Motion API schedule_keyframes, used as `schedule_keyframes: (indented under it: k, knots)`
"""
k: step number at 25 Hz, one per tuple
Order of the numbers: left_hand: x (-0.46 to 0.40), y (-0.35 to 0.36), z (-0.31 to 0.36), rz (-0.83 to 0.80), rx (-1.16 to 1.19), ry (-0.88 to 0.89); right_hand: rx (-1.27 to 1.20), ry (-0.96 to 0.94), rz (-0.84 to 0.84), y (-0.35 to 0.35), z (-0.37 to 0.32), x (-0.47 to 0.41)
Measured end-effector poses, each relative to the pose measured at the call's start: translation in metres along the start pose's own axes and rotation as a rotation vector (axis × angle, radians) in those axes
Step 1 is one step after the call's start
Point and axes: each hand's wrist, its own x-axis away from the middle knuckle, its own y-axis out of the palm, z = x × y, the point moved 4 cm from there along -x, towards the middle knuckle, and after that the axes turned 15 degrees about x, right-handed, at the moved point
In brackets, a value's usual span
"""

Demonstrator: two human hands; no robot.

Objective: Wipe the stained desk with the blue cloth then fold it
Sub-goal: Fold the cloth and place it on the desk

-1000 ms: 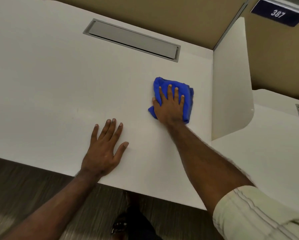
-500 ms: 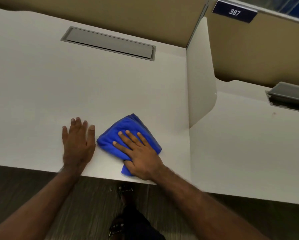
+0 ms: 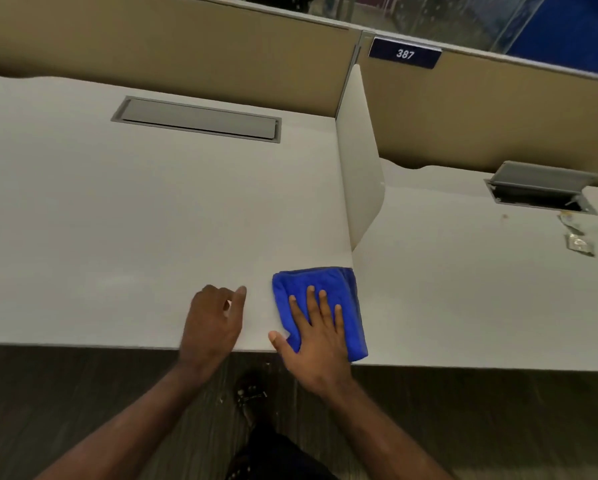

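The blue cloth (image 3: 313, 278) lies bunched in a rough rectangle on the white desk (image 3: 134, 209), at its front right corner beside the seam with the neighbouring desk. My right hand (image 3: 316, 336) presses flat on the cloth with fingers spread, its heel at the desk's front edge. To the left of the cloth, my left hand (image 3: 212, 320) rests on the desk near the front edge. Its fingers are loosely curled and it holds nothing. I cannot make out any stains on the desk surface.
A white divider panel (image 3: 359, 174) stands just behind the cloth. A closed grey cable hatch (image 3: 197, 118) sits at the desk's back. The neighbouring desk (image 3: 463, 289) has an open hatch (image 3: 539, 187) and small wrappers (image 3: 579, 244). Tan partition walls run behind.
My right hand has slid the cloth from the back by the divider down to the front edge, then right to the corner. My left hand stayed near the front edge and curled its fingers.
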Motion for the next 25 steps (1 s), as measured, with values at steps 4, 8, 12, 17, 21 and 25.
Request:
schedule_keyframes:
  k: [4,8,12,17,21,25]
  knots:
    - [0.014,0.053,0.03,-0.239,0.03,-0.306,-0.124,-0.091,-0.025,-0.007,-0.019,0.026]
    - [0.007,0.071,0.045,-0.282,0.241,-0.304,-0.313,-0.078,-0.001,-0.026,0.013,0.025]
    - [-0.005,0.069,0.055,-0.454,0.299,-0.212,-0.563,0.012,0.055,-0.055,0.045,-0.001]
    - [-0.046,0.042,0.096,-0.743,0.265,0.119,-0.633,-0.099,-0.085,-0.097,0.07,-0.064]
    - [-0.089,0.022,0.127,-0.884,0.155,0.274,-0.677,-0.244,-0.156,-0.121,0.072,-0.109]
    - [-0.135,0.007,0.131,-0.749,0.202,0.255,-0.809,-0.246,-0.168,-0.132,0.067,-0.138]
